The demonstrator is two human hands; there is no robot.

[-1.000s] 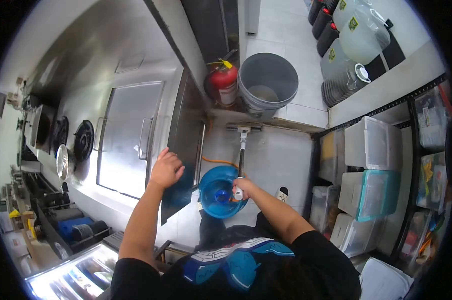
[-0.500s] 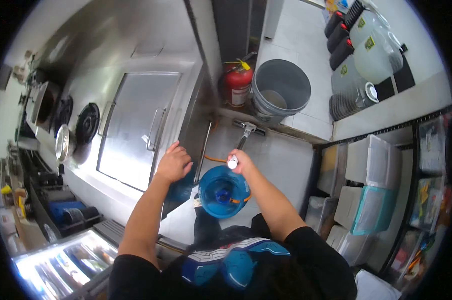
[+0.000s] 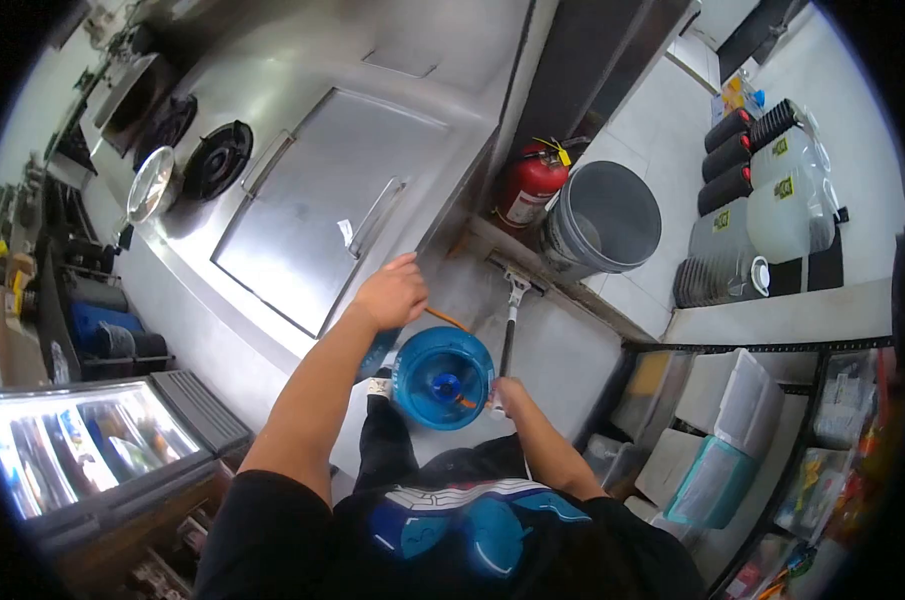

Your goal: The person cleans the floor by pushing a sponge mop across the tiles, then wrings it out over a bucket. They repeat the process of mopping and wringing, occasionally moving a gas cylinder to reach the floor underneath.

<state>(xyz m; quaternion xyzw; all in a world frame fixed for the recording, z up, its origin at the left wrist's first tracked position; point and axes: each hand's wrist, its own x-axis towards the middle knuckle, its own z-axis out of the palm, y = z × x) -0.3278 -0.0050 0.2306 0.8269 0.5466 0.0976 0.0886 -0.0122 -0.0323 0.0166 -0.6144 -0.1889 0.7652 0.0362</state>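
My right hand [image 3: 509, 397] is closed around the handle of a long-handled floor squeegee [image 3: 510, 335]. Its wide head rests on the floor beside the raised step, and the white handle end shows below my fingers. Just left of that hand stands a blue water jug [image 3: 420, 398], upright, with an orange tube near its neck. My left hand [image 3: 392, 293] hovers by the steel counter's front edge, fingers loosely curled and apart, with nothing visible in it. Part of another blue container [image 3: 377, 352] shows below my left wrist.
A grey bucket [image 3: 612, 215] and a red fire extinguisher [image 3: 534, 185] stand on the step ahead. The steel counter [image 3: 302, 215] with burners lies left. Shelves with plastic bins [image 3: 717, 480] line the right, and large jugs [image 3: 777, 215] stand beyond. A lit glass display case [image 3: 87, 445] is at lower left.
My view has turned, shifting the counter and bucket rightward. My right hand has come down and closer to my body with the squeegee handle, now beside the jug. My left hand remains raised near the counter.
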